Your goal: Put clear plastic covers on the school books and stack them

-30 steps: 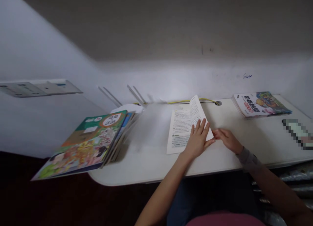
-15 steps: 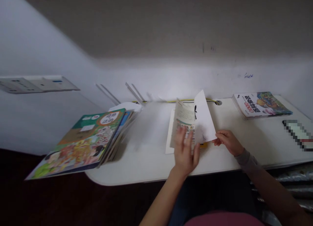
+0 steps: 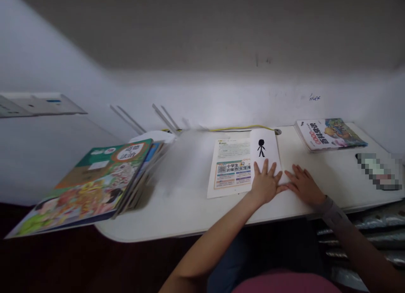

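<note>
I am seeing the left hand (image 3: 266, 184) lying flat on the open book (image 3: 242, 162), its fingers spread across the lower part of the right-hand page. The right hand (image 3: 305, 189) is resting on the white desk (image 3: 180, 212), just beside the book's right edge, and its fingers are also spreading, though less widely. The left thumb and the nearest fingers of the right hand are almost meeting; from where I am watching, I cannot tell whether they are touching. Neither hand is pinching anything. A grey wristband (image 3: 332, 212) is circling the right wrist.

The book is lying on the desk in front of the person, its left-hand page showing printed text and an orange-framed panel with a square code. The right-hand page is white, and a black stick figure (image 3: 261, 148) is standing out on it above the left fingertips.

On the left I am viewing a stack of books (image 3: 95, 179) with a green and orange cover uppermost, its near corner jutting past the desk's edge. On the right, 1 pile of magazines (image 3: 330, 134) is lying near the wall (image 3: 234, 103), and a phone (image 3: 379, 171) with a pixelated face is resting closer to the front edge. A yellow cable (image 3: 234, 127) is running along the back of the desk toward a round hole (image 3: 278, 131), and blue handwriting (image 3: 314, 98) is marking the wall above.
</note>
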Demonstrator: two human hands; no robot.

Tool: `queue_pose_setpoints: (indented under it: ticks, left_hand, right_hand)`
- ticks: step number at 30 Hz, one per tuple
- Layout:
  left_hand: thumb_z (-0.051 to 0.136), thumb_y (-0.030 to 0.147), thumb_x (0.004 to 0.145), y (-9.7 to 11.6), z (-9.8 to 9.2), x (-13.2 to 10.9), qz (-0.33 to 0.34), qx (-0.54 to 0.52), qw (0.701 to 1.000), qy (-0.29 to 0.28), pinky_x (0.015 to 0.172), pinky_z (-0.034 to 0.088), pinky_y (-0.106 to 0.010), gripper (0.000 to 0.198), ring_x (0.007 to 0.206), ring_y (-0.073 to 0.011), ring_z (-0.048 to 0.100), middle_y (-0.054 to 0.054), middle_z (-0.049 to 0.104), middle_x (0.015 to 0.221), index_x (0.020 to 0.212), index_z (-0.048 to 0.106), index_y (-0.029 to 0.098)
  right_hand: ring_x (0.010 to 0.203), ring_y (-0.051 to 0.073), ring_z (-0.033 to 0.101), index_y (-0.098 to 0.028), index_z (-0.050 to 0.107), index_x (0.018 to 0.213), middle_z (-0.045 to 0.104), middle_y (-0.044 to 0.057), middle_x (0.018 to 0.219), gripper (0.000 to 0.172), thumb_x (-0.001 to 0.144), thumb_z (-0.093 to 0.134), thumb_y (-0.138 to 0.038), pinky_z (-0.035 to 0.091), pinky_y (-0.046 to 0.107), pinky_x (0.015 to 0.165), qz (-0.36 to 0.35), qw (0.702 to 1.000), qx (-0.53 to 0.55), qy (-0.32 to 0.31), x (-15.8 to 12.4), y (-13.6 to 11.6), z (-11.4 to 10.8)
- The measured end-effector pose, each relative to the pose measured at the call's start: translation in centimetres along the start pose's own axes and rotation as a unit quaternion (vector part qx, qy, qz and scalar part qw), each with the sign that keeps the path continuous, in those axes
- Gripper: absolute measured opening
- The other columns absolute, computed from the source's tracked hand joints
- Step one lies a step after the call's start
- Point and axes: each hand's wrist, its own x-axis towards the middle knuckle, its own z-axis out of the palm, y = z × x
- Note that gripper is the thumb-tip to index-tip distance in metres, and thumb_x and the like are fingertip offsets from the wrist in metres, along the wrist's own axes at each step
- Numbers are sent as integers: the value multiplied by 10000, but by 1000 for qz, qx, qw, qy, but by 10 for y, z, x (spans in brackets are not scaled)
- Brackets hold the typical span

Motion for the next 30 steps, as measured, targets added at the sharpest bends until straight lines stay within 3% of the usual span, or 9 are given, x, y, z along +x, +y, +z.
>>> queue_pose_setpoints:
  ticks: [11, 20, 26, 30]
  left_hand:
    - [180, 678, 843, 6, 4, 6, 14, -18, 998, -57, 1006, 17, -724, 719, 1367, -425, 109, -106, 278, 1487, 1400, 357, 259]
    - [117, 670, 850, 13, 2, 10, 19, -39, 994, -97, 1020, -9, -705, 756, 1370, -420, 102, -109, 207, 1509, 1439, 269, 221]
    - [130, 672, 849, 25, 9, 5, 15, -34, 994, -99, 1055, 39, -651, 795, 1367, -397, 158, -123, 223, 1502, 1435, 279, 155]
    - [162, 649, 864, 24, 3, 10, 30, -25, 993, -115, 1063, 169, -575, 793, 1342, -396, 233, -159, 273, 1481, 1407, 325, 95]
  right_hand:
    - [1354, 289, 266, -98, 373, 1383, 333, 190, 1449, 577, 945, 254, -454, 258, 479, 1056, -13, 1000, -8, -14, -1, 8, 8]
    - [1353, 288, 268, -123, 356, 1397, 324, 193, 1454, 577, 943, 260, -465, 249, 485, 1057, -14, 1000, -21, -13, -1, 4, 6]
    - [1352, 291, 268, -122, 305, 1420, 327, 199, 1451, 610, 934, 264, -489, 254, 487, 1050, -17, 999, -32, -6, 0, 6, 9]
    - [1343, 300, 287, -138, 352, 1399, 342, 214, 1438, 585, 932, 289, -484, 264, 481, 1041, -21, 998, -52, -9, 0, 6, 9]
